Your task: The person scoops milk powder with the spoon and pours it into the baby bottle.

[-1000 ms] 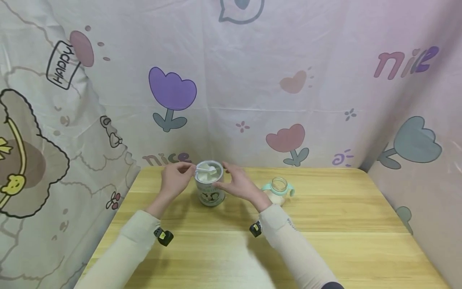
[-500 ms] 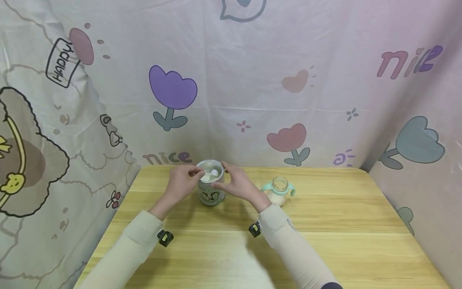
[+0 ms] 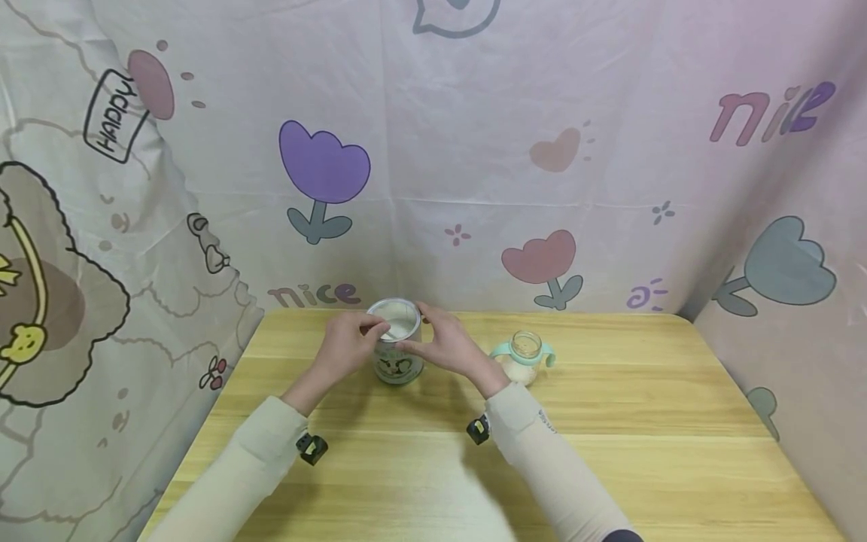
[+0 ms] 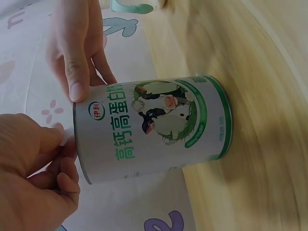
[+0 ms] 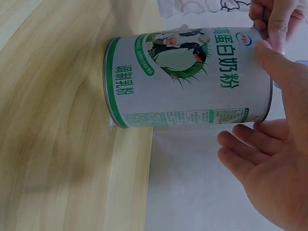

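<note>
An open milk powder can (image 3: pixel 398 369), white with a green base band and a cow picture, stands upright near the table's back edge. My right hand (image 3: pixel 450 346) steadies it at the rim, thumb on the near side and fingers around the far side. Over the can's left rim, my left hand (image 3: pixel 345 342) pinches the handle of a small white scoop, whose bowl is down inside the can and hidden. In the left wrist view, the left fingertips (image 4: pixel 65 144) are right at the rim. Pale powder shows inside the can.
Just right of the can, behind my right wrist, stands a lidless baby bottle (image 3: pixel 520 371) with mint handles and pale powder in it. A little spilled powder (image 5: pixel 110 121) lies by the can's base. A printed cloth (image 3: pixel 433 150) hangs behind the wooden table (image 3: pixel 609 421).
My left hand has moved right and lowered the scoop into the can; a second ago its white bowl, holding powder, showed at the opening. The right hand has kept its place on the can.
</note>
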`<state>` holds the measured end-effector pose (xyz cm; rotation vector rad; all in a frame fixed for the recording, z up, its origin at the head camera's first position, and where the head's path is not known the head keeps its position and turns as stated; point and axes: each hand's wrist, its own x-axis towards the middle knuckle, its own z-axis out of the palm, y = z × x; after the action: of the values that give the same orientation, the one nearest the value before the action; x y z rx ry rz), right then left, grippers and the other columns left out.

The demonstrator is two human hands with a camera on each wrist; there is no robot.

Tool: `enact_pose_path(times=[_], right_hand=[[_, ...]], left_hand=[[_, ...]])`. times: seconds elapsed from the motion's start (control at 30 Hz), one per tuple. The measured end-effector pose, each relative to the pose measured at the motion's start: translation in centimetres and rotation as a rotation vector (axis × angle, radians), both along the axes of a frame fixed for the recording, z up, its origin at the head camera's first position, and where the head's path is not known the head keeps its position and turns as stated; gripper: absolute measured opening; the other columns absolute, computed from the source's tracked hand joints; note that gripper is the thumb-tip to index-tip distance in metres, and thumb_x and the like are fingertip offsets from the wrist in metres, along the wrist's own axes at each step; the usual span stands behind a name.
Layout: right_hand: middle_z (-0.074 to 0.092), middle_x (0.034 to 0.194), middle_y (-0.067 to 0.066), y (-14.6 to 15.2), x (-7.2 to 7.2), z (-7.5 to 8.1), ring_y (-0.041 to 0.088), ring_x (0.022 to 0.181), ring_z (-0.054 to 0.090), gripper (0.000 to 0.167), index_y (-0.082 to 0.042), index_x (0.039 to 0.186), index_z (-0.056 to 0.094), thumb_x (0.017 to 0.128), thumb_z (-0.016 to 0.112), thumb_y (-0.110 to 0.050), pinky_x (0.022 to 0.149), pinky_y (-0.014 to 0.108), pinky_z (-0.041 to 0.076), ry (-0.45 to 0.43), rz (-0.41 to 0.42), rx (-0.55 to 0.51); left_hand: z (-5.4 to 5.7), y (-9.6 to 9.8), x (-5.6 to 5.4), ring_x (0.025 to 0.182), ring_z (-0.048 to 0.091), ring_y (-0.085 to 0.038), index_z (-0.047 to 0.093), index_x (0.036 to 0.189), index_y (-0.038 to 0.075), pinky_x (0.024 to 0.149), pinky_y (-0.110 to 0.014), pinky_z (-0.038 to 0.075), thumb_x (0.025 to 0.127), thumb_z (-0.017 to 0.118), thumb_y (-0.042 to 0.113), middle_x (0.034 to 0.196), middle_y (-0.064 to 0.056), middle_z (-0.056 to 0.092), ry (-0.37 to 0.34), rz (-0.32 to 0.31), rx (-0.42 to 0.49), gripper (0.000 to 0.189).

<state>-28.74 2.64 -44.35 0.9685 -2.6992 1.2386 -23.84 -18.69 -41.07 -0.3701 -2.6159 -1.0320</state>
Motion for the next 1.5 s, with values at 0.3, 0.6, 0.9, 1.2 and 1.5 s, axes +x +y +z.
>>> enact_pose_path(times=[0.3, 0.6, 0.9, 1.2, 1.5], right_hand=[[0.063, 0.147, 0.009, 0.0, -0.1, 0.0, 0.030, 0.131, 0.061, 0.082, -0.013, 0.157, 0.048, 0.092, 0.081, -0.049, 0.107, 0.052, 0.054, 0.003, -0.006, 0.000], [0.060, 0.152, 0.010, 0.0, 0.0, 0.0, 0.031, 0.134, 0.060, 0.084, -0.012, 0.159, 0.045, 0.092, 0.081, -0.047, 0.109, 0.052, 0.053, -0.013, -0.026, 0.020], [0.061, 0.150, 0.010, -0.1, -0.1, 0.0, 0.030, 0.133, 0.060, 0.083, -0.012, 0.159, 0.045, 0.093, 0.080, -0.047, 0.109, 0.052, 0.053, -0.013, -0.021, 0.023], [0.061, 0.149, 0.011, 0.0, -0.1, -0.1, 0.030, 0.133, 0.060, 0.083, -0.012, 0.159, 0.045, 0.093, 0.080, -0.048, 0.109, 0.051, 0.053, -0.007, -0.018, 0.023], [0.060, 0.151, 0.011, -0.1, -0.1, -0.1, 0.034, 0.133, 0.060, 0.084, -0.012, 0.160, 0.044, 0.092, 0.081, -0.046, 0.108, 0.053, 0.053, -0.016, -0.023, 0.012]], left_hand=[[0.3, -0.3, 0.4, 0.071, 0.059, -0.016, 0.080, 0.107, -0.005, 0.059, -0.020, 0.047, 0.101, 0.070, 0.008, 0.092, -0.019, 0.079, -0.061, 0.005, 0.102, 0.017], [0.2, -0.6, 0.5, 0.070, 0.058, -0.014, 0.079, 0.111, -0.005, 0.059, -0.021, 0.048, 0.103, 0.069, 0.013, 0.094, -0.019, 0.079, -0.100, 0.026, 0.120, 0.022], [-0.1, -0.7, 0.3, 0.086, 0.072, -0.026, 0.079, 0.111, -0.003, 0.075, -0.033, 0.060, 0.103, 0.069, 0.017, 0.101, -0.019, 0.080, -0.086, 0.059, 0.125, 0.024], [-0.2, -0.8, 0.3, 0.096, 0.075, -0.033, 0.078, 0.115, -0.001, 0.084, -0.043, 0.062, 0.103, 0.070, 0.021, 0.106, -0.020, 0.080, -0.089, 0.180, 0.191, 0.027], [-0.1, -1.6, 0.1, 0.082, 0.076, -0.024, 0.078, 0.115, -0.001, 0.066, -0.018, 0.055, 0.103, 0.070, 0.022, 0.098, -0.020, 0.080, -0.114, 0.285, 0.277, 0.027]])
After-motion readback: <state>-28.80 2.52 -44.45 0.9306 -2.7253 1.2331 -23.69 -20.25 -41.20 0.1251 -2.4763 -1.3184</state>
